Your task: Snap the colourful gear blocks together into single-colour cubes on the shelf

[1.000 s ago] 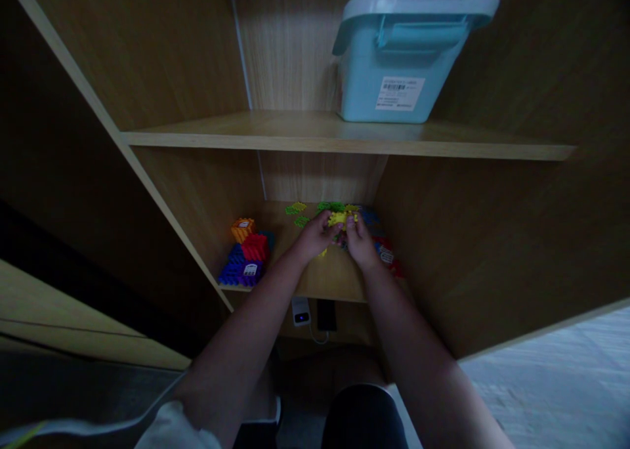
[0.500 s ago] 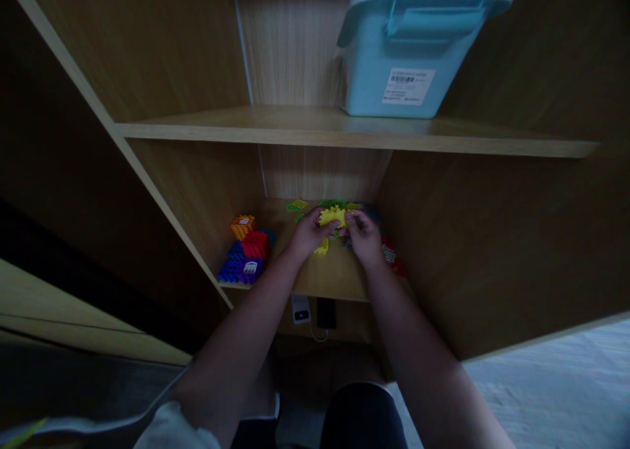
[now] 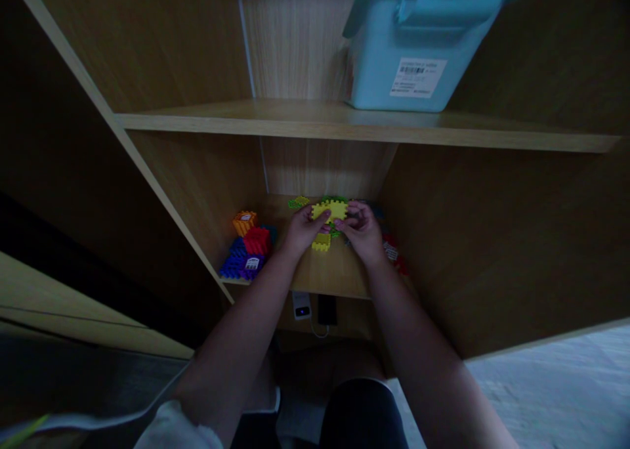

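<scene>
1. The left hand has its fingers closed on a yellow piece, thumb on top.
2. The right hand pinches the same piece at its right side, fingers nearly together.
3. The piece is held up over the shelf.
4. Colored blocks stand left.
5. A blue tub sits above.

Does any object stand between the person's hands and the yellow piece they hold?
Nothing visible does: the left hand and the right hand both touch the yellow piece directly.
</scene>
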`<action>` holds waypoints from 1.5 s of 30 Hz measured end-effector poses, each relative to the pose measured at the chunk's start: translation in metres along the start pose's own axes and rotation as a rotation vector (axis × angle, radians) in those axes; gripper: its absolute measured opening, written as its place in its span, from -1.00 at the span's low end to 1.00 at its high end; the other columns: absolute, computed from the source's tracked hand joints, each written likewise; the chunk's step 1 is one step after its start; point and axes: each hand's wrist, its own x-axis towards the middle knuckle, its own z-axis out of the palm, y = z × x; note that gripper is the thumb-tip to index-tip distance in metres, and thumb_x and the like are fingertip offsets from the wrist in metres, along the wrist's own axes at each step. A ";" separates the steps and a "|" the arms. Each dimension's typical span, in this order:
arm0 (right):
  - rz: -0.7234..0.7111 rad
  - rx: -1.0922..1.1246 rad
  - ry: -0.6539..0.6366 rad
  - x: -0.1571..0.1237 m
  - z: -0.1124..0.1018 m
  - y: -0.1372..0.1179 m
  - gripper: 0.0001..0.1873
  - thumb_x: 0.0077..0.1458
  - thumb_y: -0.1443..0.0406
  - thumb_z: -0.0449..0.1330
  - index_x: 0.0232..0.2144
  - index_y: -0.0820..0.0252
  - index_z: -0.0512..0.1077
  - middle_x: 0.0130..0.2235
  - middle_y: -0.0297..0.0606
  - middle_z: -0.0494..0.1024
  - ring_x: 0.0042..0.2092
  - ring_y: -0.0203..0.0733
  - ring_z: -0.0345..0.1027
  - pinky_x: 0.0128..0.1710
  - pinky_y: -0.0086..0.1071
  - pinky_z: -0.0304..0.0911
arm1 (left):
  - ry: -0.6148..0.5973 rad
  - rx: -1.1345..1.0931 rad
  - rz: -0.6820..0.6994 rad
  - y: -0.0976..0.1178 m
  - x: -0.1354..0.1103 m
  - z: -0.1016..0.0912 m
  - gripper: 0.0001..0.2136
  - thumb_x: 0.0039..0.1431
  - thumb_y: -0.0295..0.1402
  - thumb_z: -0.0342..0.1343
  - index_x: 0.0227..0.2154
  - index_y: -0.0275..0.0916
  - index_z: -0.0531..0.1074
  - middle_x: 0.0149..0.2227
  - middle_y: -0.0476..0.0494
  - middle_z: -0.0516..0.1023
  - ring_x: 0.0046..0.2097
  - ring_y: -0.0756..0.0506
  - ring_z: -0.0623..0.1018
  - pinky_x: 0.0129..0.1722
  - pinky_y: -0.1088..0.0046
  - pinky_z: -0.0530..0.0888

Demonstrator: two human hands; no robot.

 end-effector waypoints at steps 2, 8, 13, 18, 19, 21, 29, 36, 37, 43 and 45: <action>0.001 -0.021 -0.026 0.000 0.000 0.001 -0.27 -0.03 -0.02 0.58 0.13 -0.10 0.44 0.06 -0.26 0.56 -0.29 -0.26 0.54 -0.18 -0.26 0.60 | 0.036 -0.021 -0.024 -0.001 0.000 -0.004 -0.53 0.07 0.02 0.52 -0.20 -0.25 0.52 -0.22 -0.13 0.73 -0.43 -0.02 0.66 -0.40 0.44 0.64; -0.031 -0.096 -0.087 -0.003 -0.001 -0.006 -0.45 0.08 -0.01 0.51 0.08 -0.09 0.55 0.02 -0.24 0.66 -0.21 -0.16 0.61 -0.13 -0.19 0.59 | 0.051 -0.094 -0.068 -0.011 -0.005 -0.013 -0.49 0.00 0.03 0.55 -0.20 -0.26 0.56 -0.27 -0.12 0.73 -0.46 -0.01 0.65 -0.45 0.50 0.59; -0.122 -0.215 -0.094 -0.006 -0.002 -0.014 -0.61 0.11 -0.01 0.50 -0.10 -0.01 0.62 0.16 -0.17 0.63 -0.31 -0.21 0.54 -0.25 -0.21 0.52 | 0.052 -0.072 -0.081 -0.016 -0.011 -0.016 -0.47 0.01 0.08 0.53 -0.22 -0.27 0.56 -0.33 -0.11 0.71 -0.45 -0.03 0.65 -0.43 0.48 0.60; -0.072 -0.365 -0.020 -0.009 -0.004 -0.015 -0.51 0.06 -0.08 0.52 -0.08 0.00 0.59 -0.22 -0.28 0.67 -0.38 -0.17 0.46 -0.36 -0.25 0.42 | 0.107 0.006 -0.046 -0.020 -0.012 -0.016 -0.51 0.16 0.11 0.43 -0.16 -0.23 0.55 -0.24 -0.14 0.73 -0.42 -0.07 0.69 -0.39 0.41 0.65; -0.063 -0.369 -0.011 -0.009 -0.005 -0.014 -0.50 0.06 -0.09 0.51 -0.07 -0.01 0.58 -0.24 -0.29 0.67 -0.37 -0.15 0.46 -0.37 -0.25 0.41 | 0.134 0.037 -0.028 -0.020 -0.011 -0.017 -0.52 0.19 0.11 0.40 -0.15 -0.22 0.54 -0.23 -0.13 0.73 -0.43 -0.07 0.69 -0.39 0.40 0.66; -0.046 -0.347 0.000 -0.008 -0.008 -0.014 -0.48 0.06 -0.11 0.51 -0.06 -0.01 0.55 -0.19 -0.26 0.68 -0.36 -0.14 0.47 -0.38 -0.25 0.41 | 0.225 0.123 0.034 -0.021 -0.010 -0.018 -0.55 0.27 0.11 0.34 -0.14 -0.21 0.51 -0.22 -0.12 0.72 -0.43 -0.07 0.69 -0.41 0.40 0.65; -0.028 -0.357 -0.159 -0.019 -0.018 -0.007 -0.40 0.05 -0.09 0.52 -0.03 -0.03 0.39 0.02 -0.23 0.68 -0.12 -0.06 0.55 -0.05 -0.12 0.48 | 0.440 0.302 0.186 -0.021 -0.010 -0.027 -0.54 0.40 0.16 0.16 -0.14 -0.20 0.45 -0.21 -0.17 0.69 -0.38 -0.07 0.69 -0.42 0.45 0.60; -0.061 -0.452 -0.271 -0.027 -0.007 -0.010 -0.49 0.11 -0.04 0.49 -0.04 -0.02 0.43 0.00 -0.21 0.66 0.01 0.00 0.56 0.09 -0.06 0.45 | 0.425 0.292 0.150 -0.025 -0.010 -0.026 -0.53 0.42 0.15 0.14 -0.08 -0.22 0.46 -0.19 -0.19 0.67 -0.37 -0.09 0.68 -0.43 0.43 0.61; -0.065 -0.455 -0.283 -0.027 -0.006 -0.009 -0.51 0.12 -0.03 0.49 -0.05 -0.02 0.43 0.00 -0.21 0.66 0.01 -0.01 0.56 0.09 -0.06 0.46 | 0.425 0.283 0.147 -0.025 -0.010 -0.026 -0.54 0.42 0.13 0.14 -0.08 -0.23 0.46 -0.19 -0.19 0.67 -0.37 -0.09 0.68 -0.43 0.43 0.61; -0.100 -0.483 -0.329 -0.027 -0.006 -0.005 -0.54 0.14 -0.01 0.46 -0.04 -0.02 0.43 -0.02 -0.20 0.63 0.03 0.02 0.55 0.11 -0.01 0.46 | 0.414 0.270 0.139 -0.029 -0.008 -0.028 -0.55 0.41 0.15 0.14 -0.12 -0.19 0.44 -0.22 -0.13 0.65 -0.35 -0.09 0.67 -0.41 0.42 0.62; -0.106 -0.492 -0.330 -0.027 -0.007 -0.004 -0.54 0.15 -0.02 0.45 -0.04 -0.02 0.44 -0.02 -0.19 0.63 0.03 0.04 0.55 0.11 0.00 0.46 | 0.409 0.276 0.151 -0.030 -0.008 -0.029 -0.54 0.40 0.17 0.14 -0.13 -0.19 0.43 -0.23 -0.13 0.64 -0.34 -0.09 0.66 -0.41 0.42 0.61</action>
